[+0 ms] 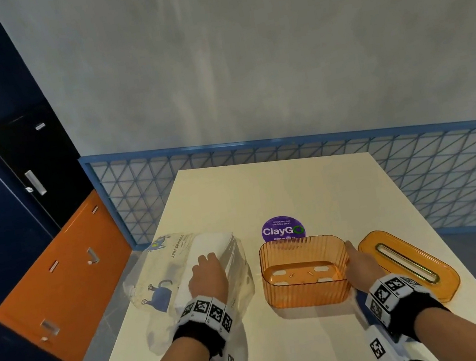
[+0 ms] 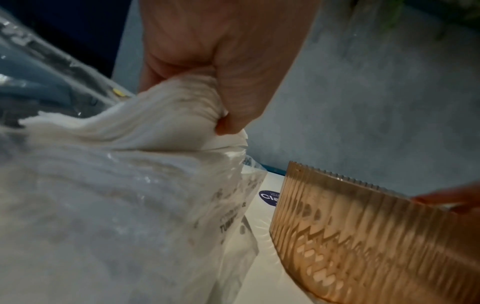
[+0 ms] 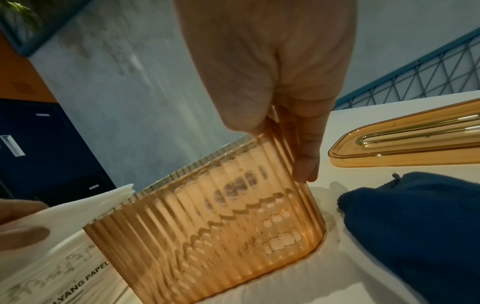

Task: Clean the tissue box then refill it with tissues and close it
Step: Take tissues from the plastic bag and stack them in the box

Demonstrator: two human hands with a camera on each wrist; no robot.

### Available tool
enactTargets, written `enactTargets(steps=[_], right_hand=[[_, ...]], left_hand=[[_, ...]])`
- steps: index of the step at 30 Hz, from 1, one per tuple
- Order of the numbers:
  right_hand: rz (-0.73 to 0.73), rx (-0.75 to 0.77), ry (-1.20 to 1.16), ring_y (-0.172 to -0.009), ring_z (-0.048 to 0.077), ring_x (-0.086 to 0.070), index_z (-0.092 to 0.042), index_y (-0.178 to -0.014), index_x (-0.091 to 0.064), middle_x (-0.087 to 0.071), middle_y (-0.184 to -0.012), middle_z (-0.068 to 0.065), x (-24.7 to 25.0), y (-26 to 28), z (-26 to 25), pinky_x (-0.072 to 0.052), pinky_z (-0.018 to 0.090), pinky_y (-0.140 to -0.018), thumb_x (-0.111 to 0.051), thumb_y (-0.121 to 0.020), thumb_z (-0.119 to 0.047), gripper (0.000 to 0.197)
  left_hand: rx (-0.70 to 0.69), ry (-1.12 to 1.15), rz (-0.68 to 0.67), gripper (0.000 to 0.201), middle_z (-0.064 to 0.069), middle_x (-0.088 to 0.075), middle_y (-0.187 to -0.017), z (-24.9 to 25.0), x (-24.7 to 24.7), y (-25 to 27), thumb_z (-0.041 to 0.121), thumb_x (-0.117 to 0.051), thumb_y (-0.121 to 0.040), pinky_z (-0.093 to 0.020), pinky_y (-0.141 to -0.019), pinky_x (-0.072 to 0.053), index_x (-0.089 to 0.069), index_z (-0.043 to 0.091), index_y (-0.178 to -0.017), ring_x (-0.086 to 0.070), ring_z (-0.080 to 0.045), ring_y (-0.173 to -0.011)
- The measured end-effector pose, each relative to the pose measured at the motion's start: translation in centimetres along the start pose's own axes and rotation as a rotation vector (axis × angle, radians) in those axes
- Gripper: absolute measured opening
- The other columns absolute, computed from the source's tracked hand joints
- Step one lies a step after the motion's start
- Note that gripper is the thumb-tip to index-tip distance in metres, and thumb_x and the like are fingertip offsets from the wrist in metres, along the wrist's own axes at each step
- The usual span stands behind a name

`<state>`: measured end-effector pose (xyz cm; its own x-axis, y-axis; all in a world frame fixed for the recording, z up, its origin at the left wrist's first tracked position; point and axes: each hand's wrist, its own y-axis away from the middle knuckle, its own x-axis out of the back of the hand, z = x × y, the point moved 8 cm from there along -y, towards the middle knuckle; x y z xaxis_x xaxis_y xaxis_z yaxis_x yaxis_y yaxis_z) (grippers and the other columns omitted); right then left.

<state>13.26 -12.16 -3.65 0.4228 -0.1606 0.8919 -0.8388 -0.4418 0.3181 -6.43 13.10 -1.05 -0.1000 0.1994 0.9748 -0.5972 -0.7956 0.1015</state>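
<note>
An orange ribbed tissue box (image 1: 305,273) stands open and empty on the table, also in the right wrist view (image 3: 207,222). Its slotted lid (image 1: 408,262) lies flat to the right of it. My right hand (image 1: 359,261) grips the box's right wall, thumb inside, fingers (image 3: 306,160) outside. On the left lies a clear plastic pack of white tissues (image 1: 184,280). Inside its open top, my left hand (image 1: 208,276) pinches a thick wad of tissues (image 2: 168,115) and lifts their edge.
A purple round sticker (image 1: 282,229) lies behind the box. A dark blue cloth (image 3: 415,222) sits near the box's right corner. The cream table (image 1: 263,188) ends at a blue mesh fence (image 1: 415,157). Navy and orange lockers (image 1: 57,273) stand at the left.
</note>
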Motion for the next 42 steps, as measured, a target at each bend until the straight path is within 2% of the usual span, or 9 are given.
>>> enactTargets(steps=[10,15,19,22,26,30,36,38,42], right_hand=[[0.203,0.168,-0.02,-0.12,0.028,-0.045,-0.009,-0.142,-0.033,-0.048,-0.132,0.014,4.5,1.6,-6.0,-0.042,0.035,-0.095,-0.04,-0.099,-0.027,0.048],[-0.336,0.171,-0.782,-0.071,0.023,-0.064,-0.007,-0.125,-0.049,-0.068,-0.096,0.013,2.2,3.0,-15.2,-0.049,0.027,-0.06,-0.031,-0.098,-0.047,0.051],[-0.711,0.112,-1.103,-0.086,0.037,-0.069,-0.006,-0.119,-0.05,-0.066,-0.109,0.021,0.8,4.8,-20.5,-0.058,0.036,-0.069,-0.03,-0.09,-0.065,0.069],[-0.807,0.15,-1.096,-0.091,0.033,-0.066,-0.003,-0.125,-0.053,-0.062,-0.115,0.02,1.2,5.6,-22.6,-0.059,0.034,-0.068,-0.045,-0.093,-0.05,0.058],[-0.659,0.155,-0.929,-0.083,0.029,-0.062,0.002,-0.118,-0.049,-0.059,-0.107,0.019,2.3,4.6,-22.6,-0.057,0.035,-0.062,-0.055,-0.091,-0.012,0.031],[-0.463,0.257,-0.715,-0.092,0.029,-0.06,0.002,-0.12,-0.052,-0.06,-0.109,0.017,3.8,3.9,-22.2,-0.051,0.033,-0.072,-0.054,-0.088,-0.007,0.033],[-0.39,0.428,-0.674,-0.09,0.019,-0.059,-0.015,-0.116,-0.054,-0.062,-0.102,0.003,4.6,4.5,-22.5,-0.048,0.029,-0.074,-0.053,-0.091,-0.012,0.025],[-0.391,0.451,-0.691,-0.09,0.019,-0.06,-0.018,-0.109,-0.055,-0.063,-0.098,0.0,4.2,4.5,-22.6,-0.048,0.031,-0.08,-0.053,-0.091,-0.011,0.02],[-0.365,0.464,-0.708,-0.097,0.022,-0.06,-0.02,-0.11,-0.055,-0.063,-0.106,0.003,3.3,4.3,-22.8,-0.046,0.034,-0.086,-0.053,-0.092,-0.012,0.02]], left_hand=[[-0.076,0.113,0.168,0.023,-0.013,-0.065,-0.102,-1.0,4.5,0.8,0.003,-0.033,-0.096,-0.037,-0.071,-0.047,-0.05,0.004,-0.11,-0.064,-0.033,-0.093],[-0.186,0.385,0.429,0.024,-0.013,-0.066,-0.095,-1.4,8.6,3.5,0.009,-0.039,-0.096,-0.039,-0.071,-0.047,-0.057,0.006,-0.111,-0.062,-0.036,-0.085],[-0.443,0.399,0.652,0.023,-0.003,-0.073,-0.089,-0.5,10.8,7.0,0.005,-0.055,-0.088,-0.025,-0.064,-0.049,-0.064,0.012,-0.108,-0.065,-0.017,-0.078],[-0.657,0.349,0.769,0.028,-0.004,-0.074,-0.102,-0.3,9.7,8.2,0.01,-0.047,-0.084,-0.023,-0.086,-0.045,-0.058,0.016,-0.109,-0.056,-0.01,-0.1],[-0.693,0.343,0.633,0.028,-0.004,-0.064,-0.124,-1.3,7.2,7.4,0.033,-0.032,-0.1,-0.035,-0.091,-0.053,-0.053,0.024,-0.117,-0.05,-0.013,-0.119],[-0.523,0.589,0.383,0.049,0.006,-0.035,-0.148,-2.3,5.6,6.6,0.063,-0.042,-0.086,-0.03,-0.112,-0.027,-0.043,0.038,-0.129,-0.024,-0.009,-0.14],[0.204,1.62,-0.095,0.054,-0.006,-0.052,-0.126,-5.5,1.4,3.2,0.028,-0.051,-0.095,-0.034,-0.094,-0.043,-0.023,0.029,-0.141,-0.051,-0.022,-0.113],[0.259,1.761,-0.272,0.045,-0.004,-0.055,-0.096,-5.2,0.7,2.3,0.023,-0.052,-0.094,-0.032,-0.071,-0.044,-0.031,0.027,-0.134,-0.051,-0.021,-0.083],[0.206,1.572,-0.312,0.045,-0.004,-0.052,-0.094,-6.1,1.3,0.5,0.014,-0.058,-0.077,-0.029,-0.062,-0.04,-0.047,0.019,-0.12,-0.048,-0.02,-0.084]])
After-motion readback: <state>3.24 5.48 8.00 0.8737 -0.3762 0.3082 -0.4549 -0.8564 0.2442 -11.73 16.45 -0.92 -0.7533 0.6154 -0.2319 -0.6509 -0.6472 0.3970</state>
